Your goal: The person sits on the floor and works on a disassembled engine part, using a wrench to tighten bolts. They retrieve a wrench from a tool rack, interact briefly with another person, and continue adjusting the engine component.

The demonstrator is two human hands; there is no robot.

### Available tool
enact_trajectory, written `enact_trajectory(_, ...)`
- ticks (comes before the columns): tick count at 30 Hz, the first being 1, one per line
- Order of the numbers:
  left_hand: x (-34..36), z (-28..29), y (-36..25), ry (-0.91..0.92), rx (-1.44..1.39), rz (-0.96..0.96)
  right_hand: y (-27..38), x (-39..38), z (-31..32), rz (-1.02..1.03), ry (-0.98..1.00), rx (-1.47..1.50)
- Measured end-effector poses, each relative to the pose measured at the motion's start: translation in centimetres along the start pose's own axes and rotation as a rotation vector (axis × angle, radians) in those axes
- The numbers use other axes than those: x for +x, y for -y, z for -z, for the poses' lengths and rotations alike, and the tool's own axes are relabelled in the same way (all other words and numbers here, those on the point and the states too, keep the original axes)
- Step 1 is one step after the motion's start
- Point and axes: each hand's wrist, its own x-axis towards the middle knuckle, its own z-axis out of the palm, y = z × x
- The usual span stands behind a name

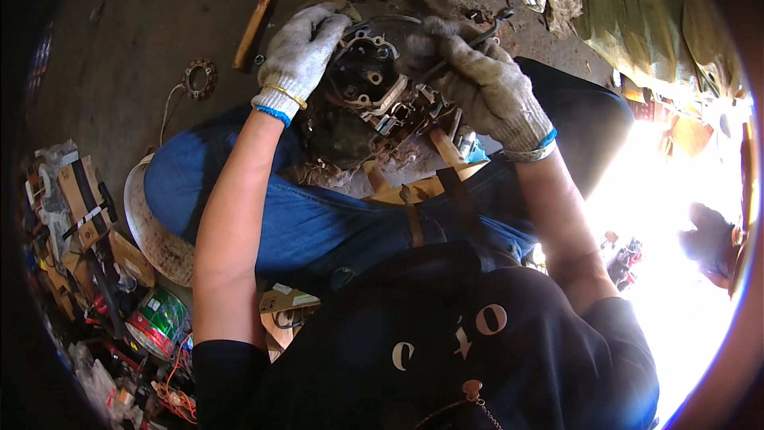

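A round, dark metal engine housing (350, 73) with bolt lugs around its rim stands between my knees, tilted toward me. My left hand (301, 49), in a grey-white knit glove with a blue cuff edge, closes over its far left rim; the fingertips are partly hidden. To the right of the housing, my right hand (493, 91) wears a matching, dirtier glove. Its fingers wrap around a dark wrench (500, 19), whose bent end sticks out beyond the hand. Greasy metal parts (390, 121) show on the near right side of the housing.
A wooden-handled hammer (259, 20) lies on the floor at the far left, near a ring-shaped coil (199, 78) with a cord. Wooden pieces (430, 187) lie between my legs. At the left are a green-and-red can (159, 322) and cardboard boxes (83, 195). A cloth (637, 20) hangs far right.
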Motion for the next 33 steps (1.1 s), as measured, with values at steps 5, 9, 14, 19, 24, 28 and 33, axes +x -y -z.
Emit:
enact_trajectory(5, 0.0, -0.2, 0.0, -0.007, -0.013, 0.036, -1.3, 0.3, -0.5, 0.081, -0.054, 0.254)
enact_trajectory(9, 0.0, -0.1, 0.1, 0.023, -0.051, 0.084, -1.5, -1.1, 0.0, 0.104, -0.059, -0.598)
enact_trajectory(14, 0.0, 0.0, 0.1, 0.042, -0.021, 0.132, -2.2, -2.6, 0.6, -0.035, -0.058, 0.057)
enact_trajectory(19, -0.2, 0.0, 0.2, 0.005, 0.006, 0.062, -2.5, -4.2, 0.6, -0.029, 0.031, 0.083)
enact_trajectory(24, -0.1, 0.0, 0.3, 0.018, -0.008, 0.094, -2.9, -4.6, 0.5, -0.015, 0.065, 0.299)
enact_trajectory(28, -0.1, 0.0, 0.4, 0.016, -0.021, 0.088, -3.3, -4.8, 0.5, -0.071, -0.04, 0.417)
enact_trajectory(33, -0.1, -0.1, 0.6, 0.021, -0.052, 0.081, -4.3, -4.7, 0.7, -0.044, -0.166, 0.357)
